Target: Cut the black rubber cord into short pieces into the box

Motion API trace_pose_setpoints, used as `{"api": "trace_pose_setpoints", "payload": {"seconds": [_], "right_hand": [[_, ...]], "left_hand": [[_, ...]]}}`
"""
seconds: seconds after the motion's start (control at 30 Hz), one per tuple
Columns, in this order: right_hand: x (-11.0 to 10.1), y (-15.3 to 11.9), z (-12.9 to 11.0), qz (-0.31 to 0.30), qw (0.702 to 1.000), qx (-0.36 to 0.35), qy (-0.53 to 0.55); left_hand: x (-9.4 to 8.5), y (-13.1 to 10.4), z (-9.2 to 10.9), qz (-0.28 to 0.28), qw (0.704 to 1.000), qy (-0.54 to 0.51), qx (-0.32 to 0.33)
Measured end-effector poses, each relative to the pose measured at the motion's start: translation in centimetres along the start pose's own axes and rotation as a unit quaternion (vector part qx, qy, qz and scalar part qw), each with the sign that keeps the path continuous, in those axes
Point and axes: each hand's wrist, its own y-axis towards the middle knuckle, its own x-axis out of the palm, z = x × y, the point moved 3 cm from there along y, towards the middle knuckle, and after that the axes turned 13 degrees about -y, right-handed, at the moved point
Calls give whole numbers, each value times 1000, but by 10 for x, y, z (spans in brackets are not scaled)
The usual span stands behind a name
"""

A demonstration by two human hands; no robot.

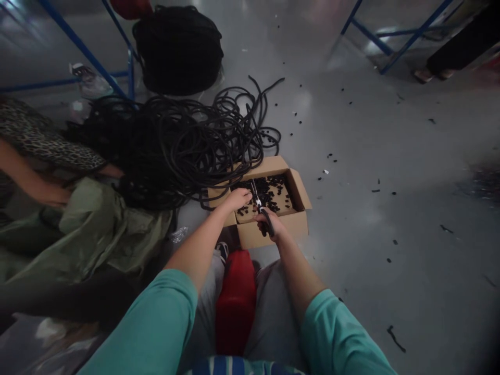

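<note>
My right hand (272, 225) is wrapped round the black handles of a pair of scissors (258, 202), whose metal blades stand apart and point away from me. Just left of the blades, my left hand (239, 199) is closed with its fingertips pinched together; what they hold is too small to make out. Both hands are over an open cardboard box (269, 232). Many short black cut pieces (269, 194) lie scattered on its bottom. A big tangle of black cord or tubing (175, 140) reaches the box's far left edge.
Behind the tangle stands a thick black coil (177, 49), beside a blue metal frame (130, 73). At left, another person's arm (35, 179) rests by a green sheet (117, 229). A red stool (236, 302) is between my legs. Black bits (331, 156) dot the grey floor.
</note>
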Motion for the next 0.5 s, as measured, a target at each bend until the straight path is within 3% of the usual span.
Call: {"api": "trace_pose_setpoints", "payload": {"seconds": [0.23,0.5], "right_hand": [[2,3,1,43,999,22,-22],[-1,-1,-1,-8,1000,12,13]], "left_hand": [[-1,0,3,8,998,54,24],[-2,1,0,-4,999,11,42]]}}
